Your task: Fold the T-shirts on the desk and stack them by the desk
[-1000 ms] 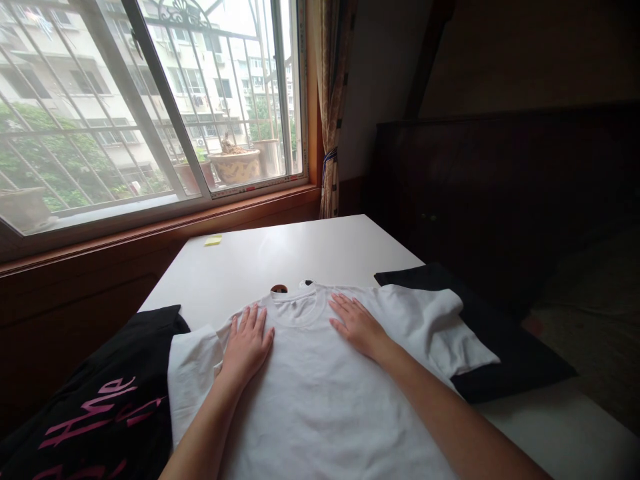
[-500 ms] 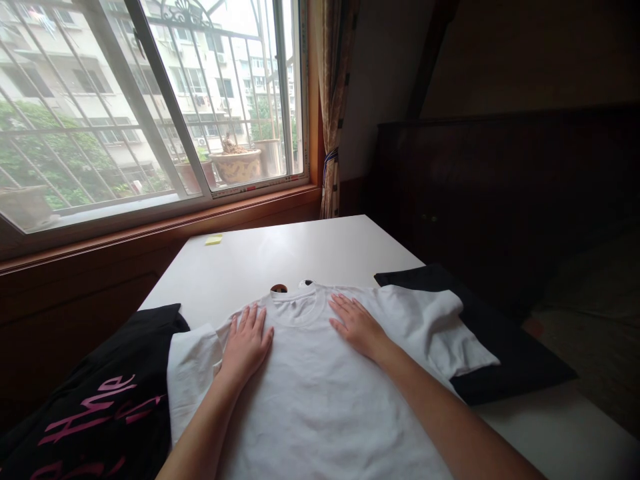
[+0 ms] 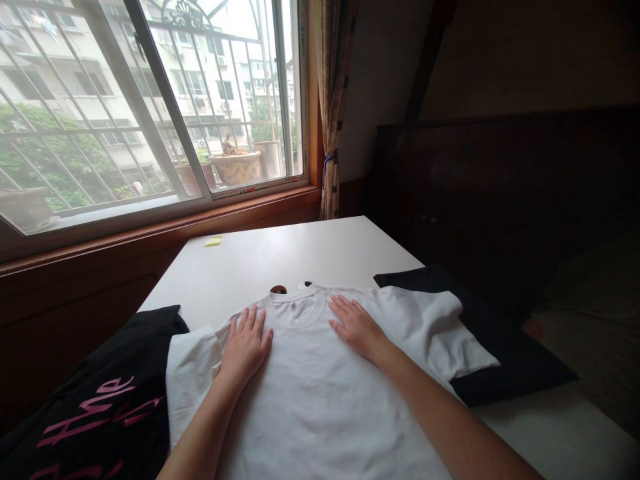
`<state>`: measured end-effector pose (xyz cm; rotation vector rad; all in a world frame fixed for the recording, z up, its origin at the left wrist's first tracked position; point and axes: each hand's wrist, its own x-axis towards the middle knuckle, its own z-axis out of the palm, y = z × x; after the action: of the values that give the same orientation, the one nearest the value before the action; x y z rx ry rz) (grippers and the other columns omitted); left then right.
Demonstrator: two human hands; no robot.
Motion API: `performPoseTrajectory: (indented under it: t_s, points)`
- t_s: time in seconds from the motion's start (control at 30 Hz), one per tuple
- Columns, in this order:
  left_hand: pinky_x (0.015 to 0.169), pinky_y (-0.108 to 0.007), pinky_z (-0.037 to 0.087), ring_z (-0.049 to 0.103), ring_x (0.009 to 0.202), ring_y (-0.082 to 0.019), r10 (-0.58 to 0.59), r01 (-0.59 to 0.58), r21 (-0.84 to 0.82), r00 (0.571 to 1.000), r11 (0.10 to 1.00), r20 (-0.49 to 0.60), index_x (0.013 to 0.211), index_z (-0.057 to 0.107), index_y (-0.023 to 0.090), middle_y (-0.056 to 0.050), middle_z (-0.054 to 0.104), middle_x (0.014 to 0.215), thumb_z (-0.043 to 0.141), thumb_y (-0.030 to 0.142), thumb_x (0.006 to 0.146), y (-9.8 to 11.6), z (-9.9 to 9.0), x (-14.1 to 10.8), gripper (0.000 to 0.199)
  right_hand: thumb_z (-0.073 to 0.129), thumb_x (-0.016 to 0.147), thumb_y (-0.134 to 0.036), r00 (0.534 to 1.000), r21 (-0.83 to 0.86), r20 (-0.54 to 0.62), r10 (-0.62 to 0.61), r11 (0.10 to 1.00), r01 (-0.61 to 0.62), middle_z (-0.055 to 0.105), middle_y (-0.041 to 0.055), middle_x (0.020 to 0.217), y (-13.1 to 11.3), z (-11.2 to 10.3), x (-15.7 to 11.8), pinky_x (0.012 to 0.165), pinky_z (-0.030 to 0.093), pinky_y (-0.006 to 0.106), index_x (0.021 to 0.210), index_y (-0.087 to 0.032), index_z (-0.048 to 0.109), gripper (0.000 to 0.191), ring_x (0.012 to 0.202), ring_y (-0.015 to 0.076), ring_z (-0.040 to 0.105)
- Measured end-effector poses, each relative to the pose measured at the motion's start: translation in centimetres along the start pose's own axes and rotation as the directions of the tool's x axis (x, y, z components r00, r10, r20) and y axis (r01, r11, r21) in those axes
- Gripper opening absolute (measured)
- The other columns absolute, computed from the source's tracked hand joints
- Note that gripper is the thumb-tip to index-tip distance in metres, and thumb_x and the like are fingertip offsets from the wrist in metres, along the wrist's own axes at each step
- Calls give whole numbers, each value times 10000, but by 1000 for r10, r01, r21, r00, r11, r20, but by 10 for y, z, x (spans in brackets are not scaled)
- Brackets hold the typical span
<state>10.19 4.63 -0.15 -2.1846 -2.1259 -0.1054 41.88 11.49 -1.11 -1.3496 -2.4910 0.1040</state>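
A white T-shirt (image 3: 320,387) lies spread out on the white table (image 3: 320,247), its collar pointing away from me. Flat on its left shoulder area rests my left hand (image 3: 247,343), fingers stretched out. My right hand (image 3: 355,327) lies the same way on the other side of the collar, open and touching the cloth. The right sleeve is wrinkled and overlaps a dark folded cloth (image 3: 515,367). At the left, the other sleeve meets a black garment (image 3: 125,353) with pink lettering. The shirt's lower end runs out of view.
Two small round objects, one brown (image 3: 279,290) and one pale (image 3: 305,285), sit just beyond the collar. A yellow sticky note (image 3: 213,241) is near the table's far left corner. Behind stand a barred window (image 3: 210,100), a tied curtain (image 3: 333,133) and dark furniture (image 3: 480,200).
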Motion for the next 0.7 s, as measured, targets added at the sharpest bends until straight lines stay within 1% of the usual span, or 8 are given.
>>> performPoseTrajectory:
  t_s: [0.17, 0.5, 0.7]
  points:
    - [1251, -533, 181, 213, 1553, -304, 0, 0, -4, 1000, 1000, -7, 1560, 396, 171, -103, 285, 1664, 357, 438, 1044, 0, 2, 1, 582, 395, 1041, -400, 1000, -16, 12, 12, 1000, -12, 404, 110, 1608, -1, -1, 0, 1244, 259, 496, 1514, -151, 479, 541, 1506, 270, 337]
    - [1250, -535, 182, 221, 1551, -300, 3, -3, 6, 1000, 1000, -22, 1559, 397, 165, -108, 285, 1662, 352, 436, 1047, -1, 3, 0, 581, 388, 1042, -402, 1000, -22, -10, 0, 1000, -1, 411, 107, 1604, 0, 1, 0, 1238, 272, 494, 1508, -154, 486, 537, 1502, 268, 344]
    - [1250, -541, 187, 217, 1552, -300, 2, -2, -3, 1000, 1000, -11, 1561, 393, 167, -106, 284, 1662, 353, 439, 1047, 0, 1, 1, 583, 392, 1039, -395, 1000, -20, -10, 1, 1000, -2, 415, 111, 1601, -1, -1, 0, 1233, 279, 499, 1508, -162, 491, 533, 1499, 275, 349]
